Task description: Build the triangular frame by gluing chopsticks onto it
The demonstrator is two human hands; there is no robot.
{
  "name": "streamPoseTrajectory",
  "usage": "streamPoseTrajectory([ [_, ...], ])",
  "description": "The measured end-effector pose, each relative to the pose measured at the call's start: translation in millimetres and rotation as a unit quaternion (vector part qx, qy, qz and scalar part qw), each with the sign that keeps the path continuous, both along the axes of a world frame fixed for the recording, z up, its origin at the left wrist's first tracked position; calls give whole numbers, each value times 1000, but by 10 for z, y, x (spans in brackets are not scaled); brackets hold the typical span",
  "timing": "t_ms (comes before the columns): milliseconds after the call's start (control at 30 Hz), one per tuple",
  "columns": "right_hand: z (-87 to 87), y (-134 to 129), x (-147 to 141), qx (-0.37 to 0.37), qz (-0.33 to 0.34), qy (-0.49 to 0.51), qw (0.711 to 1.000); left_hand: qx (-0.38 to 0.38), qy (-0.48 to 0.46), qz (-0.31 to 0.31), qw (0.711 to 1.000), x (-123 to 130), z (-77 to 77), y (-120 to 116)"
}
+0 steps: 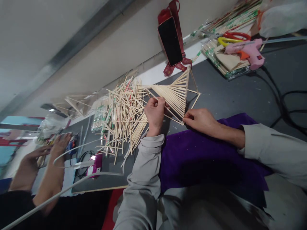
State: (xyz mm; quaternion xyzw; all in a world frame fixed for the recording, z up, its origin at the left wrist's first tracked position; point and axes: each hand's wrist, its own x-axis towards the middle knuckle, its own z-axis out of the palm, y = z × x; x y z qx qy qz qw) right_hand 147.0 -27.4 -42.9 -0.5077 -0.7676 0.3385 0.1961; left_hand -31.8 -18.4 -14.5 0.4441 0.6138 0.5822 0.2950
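A frame built of thin wooden sticks (176,92) stands on the dark table in front of me, one face covered with sticks laid side by side in a twisted fan. My left hand (154,114) is closed around a stick on the frame's left side, thumb and fingers pinched together. My right hand (200,120) pinches at the frame's lower right corner, where the fan's edge ends; whether a loose stick is between the fingertips is too small to tell. To the left of the frame lies a big pile of loose wooden sticks (128,110).
A pink glue gun (248,52) rests on packed sticks beside yellow and red-handled scissors (232,39). A phone (170,41) leans against a red bottle. Purple cloth (192,159) covers my lap. At left, another person's hands (55,147) work near a magenta box (94,164). Black cables (280,95) lie right.
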Motion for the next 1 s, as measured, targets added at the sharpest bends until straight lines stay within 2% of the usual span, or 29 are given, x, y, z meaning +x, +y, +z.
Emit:
streamPoseTrajectory([
  [133, 37, 2, 11, -3, 4, 2, 1000, -3, 8, -10, 1000, -29, -26, -15],
  [433, 57, -42, 65, 25, 19, 41, 999, -27, -36, -19, 999, -104, -82, -78],
  [700, 76, -7, 59, 1, 14, 50, 999, -20, 16, -26, 999, -107, -67, -166],
  [867, 64, 29, 46, 6, 10, 58, 998, -79, -9, -85, 993, -61, -35, -227],
  [1000, 24, 4, 97, 53, 18, 63, 996, -101, -9, -107, 989, -6, -49, -226],
])
